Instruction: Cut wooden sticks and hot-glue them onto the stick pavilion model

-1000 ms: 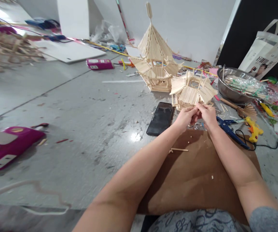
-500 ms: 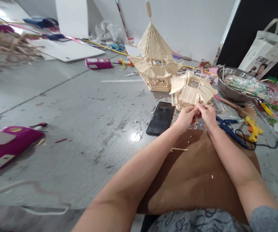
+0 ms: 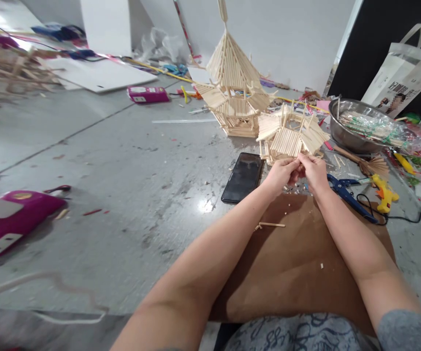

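Right of centre, your left hand (image 3: 281, 175) and right hand (image 3: 315, 171) meet, fingers curled closed, at the near edge of the stick roof model (image 3: 287, 139). What they pinch is hidden between them. Behind, the tall pagoda (image 3: 232, 92) loses its spire past the top edge.

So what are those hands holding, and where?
The left hand and right hand pinch the near bottom edge of the small stick roof model with their fingers.

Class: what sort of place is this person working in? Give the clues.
Probably a craft workspace: the left hand and right hand pinch the edge of a small stick model, a taller stick pagoda stands behind, and a yellow glue gun lies nearby.
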`<state>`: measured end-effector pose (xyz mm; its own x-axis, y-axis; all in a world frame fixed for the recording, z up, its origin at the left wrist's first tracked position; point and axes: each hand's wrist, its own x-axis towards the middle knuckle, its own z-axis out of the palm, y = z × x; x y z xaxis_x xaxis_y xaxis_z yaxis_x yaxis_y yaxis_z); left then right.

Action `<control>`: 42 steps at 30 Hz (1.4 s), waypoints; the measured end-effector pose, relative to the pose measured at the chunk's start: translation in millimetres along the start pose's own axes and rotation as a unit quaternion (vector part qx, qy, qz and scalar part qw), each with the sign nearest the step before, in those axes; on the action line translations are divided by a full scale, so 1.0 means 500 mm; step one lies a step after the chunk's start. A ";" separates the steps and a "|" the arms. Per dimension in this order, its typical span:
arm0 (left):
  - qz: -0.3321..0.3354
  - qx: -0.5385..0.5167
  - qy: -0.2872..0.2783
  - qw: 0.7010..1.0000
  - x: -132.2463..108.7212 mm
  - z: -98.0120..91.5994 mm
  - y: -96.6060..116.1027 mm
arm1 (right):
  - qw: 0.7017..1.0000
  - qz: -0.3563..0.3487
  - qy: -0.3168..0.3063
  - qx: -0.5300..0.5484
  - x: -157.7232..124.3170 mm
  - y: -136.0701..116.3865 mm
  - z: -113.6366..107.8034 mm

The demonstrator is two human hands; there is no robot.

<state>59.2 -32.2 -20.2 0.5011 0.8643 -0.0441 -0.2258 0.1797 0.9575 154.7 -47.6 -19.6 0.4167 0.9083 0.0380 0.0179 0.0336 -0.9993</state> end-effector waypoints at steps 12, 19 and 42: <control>-0.013 -0.028 -0.018 0.999 0.007 -0.004 -0.005 | 0.999 0.035 -0.025 0.016 -0.004 -0.006 -0.003; -0.011 -0.038 -0.023 0.999 0.007 -0.008 -0.009 | 0.998 0.032 -0.043 0.036 -0.006 -0.007 -0.001; -0.010 -0.037 -0.038 0.999 0.007 -0.011 -0.007 | 0.998 0.026 -0.042 0.024 -0.006 -0.009 -0.011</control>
<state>57.2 -27.5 -25.3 0.5679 0.8222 -0.0382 -0.2744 0.2328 0.9330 158.4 -52.7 -15.3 0.3385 0.9409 -0.0126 -0.0466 0.0034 -0.9989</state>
